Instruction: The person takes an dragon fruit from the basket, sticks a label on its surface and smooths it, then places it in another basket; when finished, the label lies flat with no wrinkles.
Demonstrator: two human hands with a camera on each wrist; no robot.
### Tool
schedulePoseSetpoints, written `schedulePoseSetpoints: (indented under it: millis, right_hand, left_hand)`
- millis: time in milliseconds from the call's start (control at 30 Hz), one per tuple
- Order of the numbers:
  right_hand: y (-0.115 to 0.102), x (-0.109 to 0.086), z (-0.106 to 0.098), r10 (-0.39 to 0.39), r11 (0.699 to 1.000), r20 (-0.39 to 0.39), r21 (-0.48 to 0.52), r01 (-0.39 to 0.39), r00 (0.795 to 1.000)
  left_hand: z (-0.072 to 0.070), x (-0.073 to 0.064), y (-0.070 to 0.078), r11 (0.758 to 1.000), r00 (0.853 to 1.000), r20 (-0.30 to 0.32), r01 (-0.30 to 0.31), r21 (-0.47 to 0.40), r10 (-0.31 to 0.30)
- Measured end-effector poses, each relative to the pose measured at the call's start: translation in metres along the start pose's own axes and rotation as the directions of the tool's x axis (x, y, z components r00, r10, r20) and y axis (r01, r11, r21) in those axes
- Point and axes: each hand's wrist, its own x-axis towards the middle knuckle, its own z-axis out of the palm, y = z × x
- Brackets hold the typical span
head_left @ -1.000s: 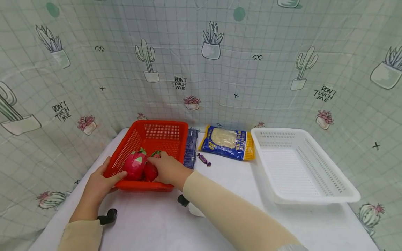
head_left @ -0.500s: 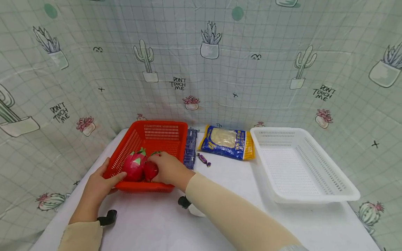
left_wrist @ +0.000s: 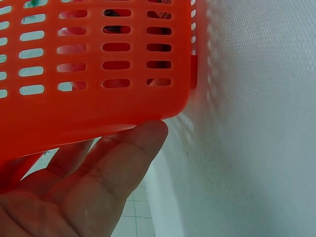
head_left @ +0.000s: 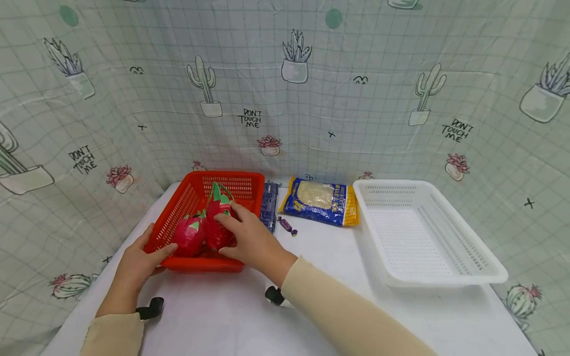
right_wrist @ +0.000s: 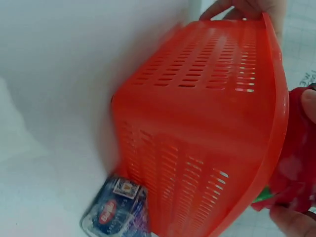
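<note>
Fingertip hold on glossy skin looks slip-prone; the raised dragon fruit (head_left: 216,230) could drop onto the other dragon fruit (head_left: 189,238) in the red basket (head_left: 200,265); right hand (head_left: 256,247) pinches it, its top past the rim, forearm diagonal; left hand (head_left: 139,259) grips the near-left corner.

A curtained-off tabletop booth (head_left: 383,148); cactus-print fabric (head_left: 249,84) hangs behind and at both sides of a white-covered table (head_left: 213,316); the wider room is hidden.
</note>
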Motion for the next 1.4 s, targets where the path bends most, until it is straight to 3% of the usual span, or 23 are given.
schedulePoseSetpoints:
  millis: [133, 433, 733, 1200, 1400]
  right_hand:
    - [0.0, -0.009, -0.004, -0.044, 0.999, -0.058, -0.03, 0.043, 0.997]
    - [0.016, -0.028, -0.029, -0.056, 0.998, -0.193, -0.052, 0.047, 0.98]
    - [0.038, -0.059, -0.064, -0.025, 0.995, -0.288, -0.099, -0.004, 0.957]
    - [0.076, -0.094, -0.088, 0.076, 0.981, -0.276, -0.151, -0.121, 0.958]
    - [0.089, -0.103, -0.092, 0.206, 0.968, -0.224, -0.096, -0.232, 0.953]
  left_hand:
    - [0.0, 0.001, -0.001, 1.0, 1.0, -0.001, 0.006, -0.005, -0.006]
    - [0.001, 0.002, -0.002, 1.0, 1.0, 0.019, -0.013, -0.001, 0.013]
    - [0.001, 0.005, 0.003, 1.0, 1.0, 0.025, -0.019, 0.002, 0.019]
    - [-0.001, 0.002, -0.003, 1.0, 1.0, 0.012, 0.004, -0.007, -0.004]
    - [0.0, 0.002, -0.003, 1.0, 1.0, 0.011, -0.002, -0.011, 0.002]
